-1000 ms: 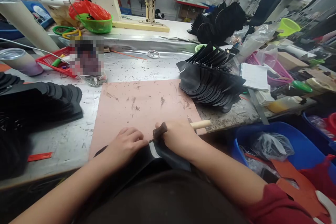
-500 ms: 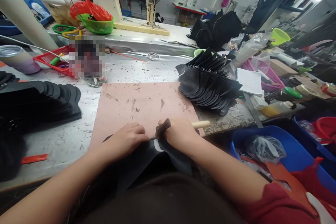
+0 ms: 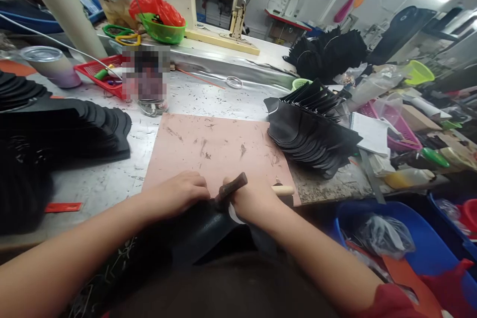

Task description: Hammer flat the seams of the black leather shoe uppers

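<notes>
My right hand (image 3: pixel 253 198) is wrapped round a hammer (image 3: pixel 233 190), whose dark head shows left of the fist and whose pale wooden handle sticks out to the right. The hammer head is at the edge of a black leather piece (image 3: pixel 194 231) that hangs over the front of the pink board (image 3: pixel 219 144). With bent fingers, my left hand (image 3: pixel 182 191) presses the leather at the board's front edge, just left of the hammer head. A white strip (image 3: pixel 234 214) lies on the leather below my right hand. The fingertips of both hands are partly hidden.
Stacks of black pieces stand left (image 3: pixel 85 126) and right (image 3: pixel 315 131) of the board. Behind are a tumbler (image 3: pixel 50 65), a red basket (image 3: pixel 106 79), a green bowl (image 3: pixel 164 30) and a sewing machine (image 3: pixel 237 17). A blue bin (image 3: pixel 425 238) is at the right.
The view has shifted, so the bench things appear farther right. The hammer head has tilted and now lies over the leather's edge near my left fingers.
</notes>
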A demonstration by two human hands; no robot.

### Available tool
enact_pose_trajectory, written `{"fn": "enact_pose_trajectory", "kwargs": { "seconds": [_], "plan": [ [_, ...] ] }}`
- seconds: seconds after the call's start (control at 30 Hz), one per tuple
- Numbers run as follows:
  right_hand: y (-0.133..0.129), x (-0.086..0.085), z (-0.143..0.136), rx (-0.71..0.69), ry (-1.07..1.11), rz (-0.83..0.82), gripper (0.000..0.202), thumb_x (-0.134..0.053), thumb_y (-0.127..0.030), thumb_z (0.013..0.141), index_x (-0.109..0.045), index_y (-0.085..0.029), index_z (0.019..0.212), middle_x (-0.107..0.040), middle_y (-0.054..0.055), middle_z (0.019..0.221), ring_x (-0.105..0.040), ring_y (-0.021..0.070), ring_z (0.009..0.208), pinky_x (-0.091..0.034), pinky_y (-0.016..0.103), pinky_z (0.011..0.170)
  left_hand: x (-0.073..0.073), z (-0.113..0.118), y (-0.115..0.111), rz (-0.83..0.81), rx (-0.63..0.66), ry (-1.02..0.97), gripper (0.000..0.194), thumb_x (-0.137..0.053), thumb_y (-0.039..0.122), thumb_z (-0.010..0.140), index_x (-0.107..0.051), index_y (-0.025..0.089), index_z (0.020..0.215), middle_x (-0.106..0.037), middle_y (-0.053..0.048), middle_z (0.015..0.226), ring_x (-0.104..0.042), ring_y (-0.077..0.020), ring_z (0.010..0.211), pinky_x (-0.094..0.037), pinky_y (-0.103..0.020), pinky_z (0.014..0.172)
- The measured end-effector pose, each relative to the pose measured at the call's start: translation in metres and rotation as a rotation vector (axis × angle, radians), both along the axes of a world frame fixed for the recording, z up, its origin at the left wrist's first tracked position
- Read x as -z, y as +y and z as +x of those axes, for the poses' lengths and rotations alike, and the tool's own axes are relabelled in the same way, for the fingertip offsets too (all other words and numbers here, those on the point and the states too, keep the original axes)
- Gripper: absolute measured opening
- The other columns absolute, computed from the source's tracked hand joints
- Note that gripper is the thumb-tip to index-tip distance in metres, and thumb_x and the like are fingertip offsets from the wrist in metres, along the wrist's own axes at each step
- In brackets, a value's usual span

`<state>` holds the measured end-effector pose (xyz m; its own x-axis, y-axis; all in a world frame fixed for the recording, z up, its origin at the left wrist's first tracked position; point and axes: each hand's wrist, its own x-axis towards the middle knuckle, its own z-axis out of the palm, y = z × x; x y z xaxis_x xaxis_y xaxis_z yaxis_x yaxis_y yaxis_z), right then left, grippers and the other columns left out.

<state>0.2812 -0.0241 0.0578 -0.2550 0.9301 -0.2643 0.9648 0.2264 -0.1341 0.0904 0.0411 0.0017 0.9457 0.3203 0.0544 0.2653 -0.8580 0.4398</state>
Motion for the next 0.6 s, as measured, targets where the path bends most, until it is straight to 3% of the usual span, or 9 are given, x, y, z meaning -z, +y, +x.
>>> {"fn": "enact_pose_trajectory", "kwargs": {
  "seconds": [0.07, 0.23, 0.37, 0.47, 0.6],
  "plan": [
    [0.001, 0.001, -0.004, -0.017, -0.029, -0.008, 0.017, -0.047, -0.014, 0.073, -0.062, -0.021, 0.078, -0.066, 0.002, 0.071, -0.057, 0.0151, 0.061, -0.025, 0.025, 0.05, -0.001, -0.003, 0.001, -0.015, -0.018, 0.04, 0.028, -0.042, 0.008, 0.082, -0.063, 0.023, 0.092, -0.058, -0.004, 0.084, -0.051, -0.0162, 0.078, -0.04, -0.028, 0.073],
    [0.006, 0.0, -0.013, -0.02, -0.003, 0.004, 0.019, -0.045, -0.018, 0.077, -0.061, -0.023, 0.087, -0.066, 0.001, 0.073, -0.058, 0.0151, 0.063, -0.027, 0.025, 0.051, -0.001, -0.011, 0.005, -0.163, -0.041, 0.042, 0.025, -0.043, 0.008, 0.081, -0.064, 0.02, 0.086, -0.058, -0.003, 0.083, -0.053, -0.0137, 0.077, -0.041, -0.023, 0.072],
    [0.01, -0.002, -0.019, -0.05, -0.061, -0.031, 0.019, -0.045, -0.015, 0.075, -0.061, -0.021, 0.083, -0.066, 0.002, 0.073, -0.059, 0.0161, 0.065, -0.028, 0.026, 0.052, 0.001, -0.017, 0.007, -0.138, -0.061, 0.041, 0.03, -0.044, 0.006, 0.078, -0.065, 0.024, 0.091, -0.058, -0.002, 0.088, -0.052, -0.0142, 0.081, -0.041, -0.023, 0.074],
    [0.011, -0.001, -0.024, -0.059, -0.019, -0.006, 0.02, -0.044, -0.017, 0.077, -0.059, -0.022, 0.089, -0.066, 0.001, 0.075, -0.059, 0.0158, 0.064, -0.027, 0.025, 0.051, 0.001, -0.022, 0.007, -0.191, -0.061, -0.002, 0.026, -0.044, 0.007, 0.079, -0.065, 0.021, 0.085, -0.058, -0.002, 0.082, -0.054, -0.0124, 0.076, -0.042, -0.02, 0.071],
    [0.01, 0.001, -0.029, -0.081, -0.059, -0.012, 0.018, -0.044, -0.016, 0.077, -0.06, -0.022, 0.084, -0.065, 0.001, 0.072, -0.059, 0.0161, 0.064, -0.027, 0.026, 0.051, 0.002, -0.03, 0.007, -0.085, -0.07, -0.031, 0.028, -0.045, 0.007, 0.078, -0.066, 0.023, 0.088, -0.059, -0.003, 0.082, -0.054, -0.0145, 0.077, -0.042, -0.023, 0.07]
  ]
}}
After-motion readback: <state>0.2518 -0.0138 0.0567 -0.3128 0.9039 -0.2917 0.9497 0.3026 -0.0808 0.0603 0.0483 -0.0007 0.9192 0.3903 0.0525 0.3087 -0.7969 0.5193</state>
